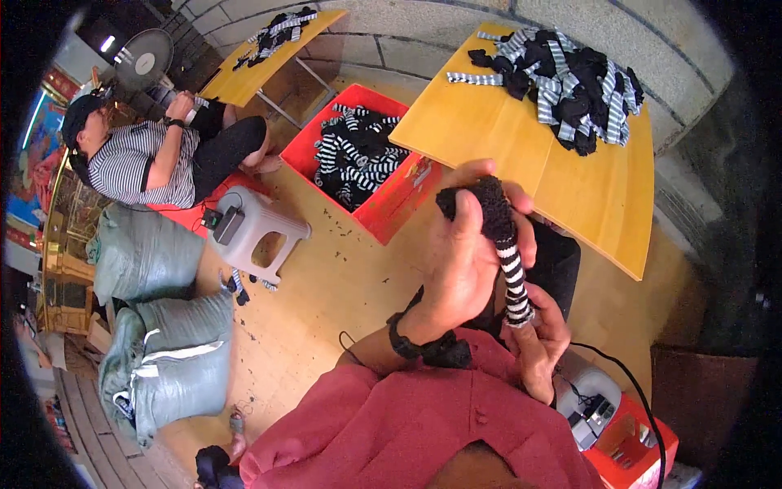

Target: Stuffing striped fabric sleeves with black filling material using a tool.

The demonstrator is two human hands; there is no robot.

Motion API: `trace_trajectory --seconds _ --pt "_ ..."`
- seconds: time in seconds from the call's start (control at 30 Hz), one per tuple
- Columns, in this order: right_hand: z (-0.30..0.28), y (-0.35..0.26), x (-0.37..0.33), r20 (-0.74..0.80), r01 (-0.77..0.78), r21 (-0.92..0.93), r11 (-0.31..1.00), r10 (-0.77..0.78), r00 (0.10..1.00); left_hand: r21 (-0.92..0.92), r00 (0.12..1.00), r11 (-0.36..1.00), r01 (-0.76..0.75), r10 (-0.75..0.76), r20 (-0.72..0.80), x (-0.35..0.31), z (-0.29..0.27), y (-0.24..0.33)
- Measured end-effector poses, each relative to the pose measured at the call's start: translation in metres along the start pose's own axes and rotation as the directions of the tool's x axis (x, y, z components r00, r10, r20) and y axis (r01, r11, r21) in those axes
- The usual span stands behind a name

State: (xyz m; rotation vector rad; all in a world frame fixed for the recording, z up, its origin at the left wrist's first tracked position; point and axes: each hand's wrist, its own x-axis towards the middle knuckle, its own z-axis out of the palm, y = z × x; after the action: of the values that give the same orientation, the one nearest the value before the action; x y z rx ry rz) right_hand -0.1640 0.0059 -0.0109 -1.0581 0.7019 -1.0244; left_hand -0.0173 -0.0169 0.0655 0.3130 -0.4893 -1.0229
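In front of my chest I hold a sock-like knit piece [511, 277], with a fuzzy black upper end and a narrow black-and-white striped tube below. My left hand [460, 265] is wrapped round the black end, the thumb lying across it. Lower down, my right hand [542, 346] pinches the bottom of the striped tube; some of its fingertips are hidden. A black band [436, 350] circles my left wrist. Just beyond my hands, a heap of similar striped and black pieces [570, 81] lies on the yellow wooden table [464, 122].
A red bin [391, 216] holds many striped pieces. At left, a co-worker [147, 163] sits near another yellow table [281, 61], a grey stool [261, 236] and stuffed sacks [183, 350]. At lower right, a black cable [635, 383] runs by a red stool [627, 448].
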Motion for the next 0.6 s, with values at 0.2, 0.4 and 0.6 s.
trace_trajectory --seconds 0.2,0.4,0.6 --pt "-0.012 -0.017 -0.003 0.1 0.225 -0.624 0.749 -0.209 0.973 0.063 0.989 0.993 0.104 -0.11 0.104 0.01 -0.011 0.02" --pt "-0.005 -0.016 -0.004 0.106 0.265 -0.635 0.726 -0.258 0.96 0.088 0.948 0.973 0.211 -0.226 0.225 0.003 -0.013 0.011" --pt "-0.003 -0.01 -0.009 0.032 0.166 -0.497 0.852 -0.173 0.984 0.107 0.98 0.98 0.166 -0.176 0.089 -0.011 -0.003 -0.001"
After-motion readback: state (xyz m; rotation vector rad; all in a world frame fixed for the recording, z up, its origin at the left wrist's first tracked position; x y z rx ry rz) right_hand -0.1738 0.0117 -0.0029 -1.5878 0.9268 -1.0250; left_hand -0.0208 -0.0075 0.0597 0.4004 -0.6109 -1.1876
